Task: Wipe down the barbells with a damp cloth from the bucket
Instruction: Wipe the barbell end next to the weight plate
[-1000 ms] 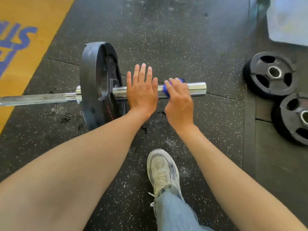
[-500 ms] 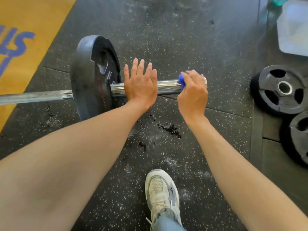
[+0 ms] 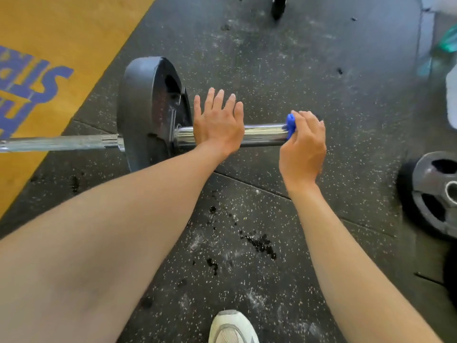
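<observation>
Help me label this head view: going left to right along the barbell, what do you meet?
Knurled bar shaft → black weight plate → left hand → bare chrome sleeve → blue cloth → right hand.

Blue cloth [image 3: 290,125], chrome sleeve [image 3: 264,134], black plate [image 3: 146,112]. Floor [image 3: 284,58] dark grey, white-speckled, with black wet spots. Upper left mat [image 3: 61,33] yellow, blue lettering. White-grey shoe [image 3: 232,328] bottom centre.
</observation>
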A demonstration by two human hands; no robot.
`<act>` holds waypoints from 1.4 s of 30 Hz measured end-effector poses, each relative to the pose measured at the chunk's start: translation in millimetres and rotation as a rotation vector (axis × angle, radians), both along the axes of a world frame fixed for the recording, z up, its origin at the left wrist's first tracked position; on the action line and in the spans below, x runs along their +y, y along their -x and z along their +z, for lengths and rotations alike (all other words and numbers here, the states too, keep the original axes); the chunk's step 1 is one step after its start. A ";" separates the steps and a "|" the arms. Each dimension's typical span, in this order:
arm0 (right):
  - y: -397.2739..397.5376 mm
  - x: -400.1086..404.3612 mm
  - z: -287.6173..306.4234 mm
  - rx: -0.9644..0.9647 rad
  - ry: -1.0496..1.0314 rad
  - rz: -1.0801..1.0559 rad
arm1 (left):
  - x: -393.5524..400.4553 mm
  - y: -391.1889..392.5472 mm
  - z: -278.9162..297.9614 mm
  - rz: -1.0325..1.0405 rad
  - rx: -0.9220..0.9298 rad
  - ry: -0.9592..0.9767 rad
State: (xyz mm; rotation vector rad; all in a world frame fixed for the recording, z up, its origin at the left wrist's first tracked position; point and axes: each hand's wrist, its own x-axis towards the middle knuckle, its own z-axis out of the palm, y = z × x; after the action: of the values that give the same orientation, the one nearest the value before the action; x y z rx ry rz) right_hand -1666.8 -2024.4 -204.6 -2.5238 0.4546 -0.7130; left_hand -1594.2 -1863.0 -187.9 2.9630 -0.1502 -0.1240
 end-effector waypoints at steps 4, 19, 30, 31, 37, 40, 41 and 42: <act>-22.8 20.4 -7.6 -0.032 0.197 0.401 | -3.5 -36.9 2.8 0.024 0.011 -0.009; -152.6 1.7 -12.0 -0.093 0.016 0.228 | -7.7 -170.8 7.7 0.066 0.167 -0.010; -186.9 5.7 -23.6 -0.141 0.152 0.458 | -7.5 -213.3 -0.2 0.068 0.127 0.006; -191.0 -2.6 -22.7 -0.150 0.156 0.450 | -8.4 -212.3 -0.3 0.083 0.114 0.022; -183.0 23.2 -17.9 -0.152 0.080 0.376 | -8.4 -202.3 -4.5 0.105 -0.019 0.049; -184.3 -4.5 -19.9 -0.168 0.126 0.413 | -9.0 -194.6 -5.2 0.090 -0.038 0.063; -183.9 -11.8 -16.4 -0.155 0.036 0.263 | -8.6 -192.0 -5.6 0.082 -0.040 0.060; -182.1 -11.2 -14.4 -0.145 -0.033 0.141 | -8.0 -189.7 -6.1 0.079 -0.043 0.056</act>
State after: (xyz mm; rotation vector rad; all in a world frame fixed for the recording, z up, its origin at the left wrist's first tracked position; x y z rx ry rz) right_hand -1484.8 -2035.7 -219.0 -2.4249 0.2333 -0.8192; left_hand -1404.6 -1871.0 -194.0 2.9123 -0.0413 -0.0448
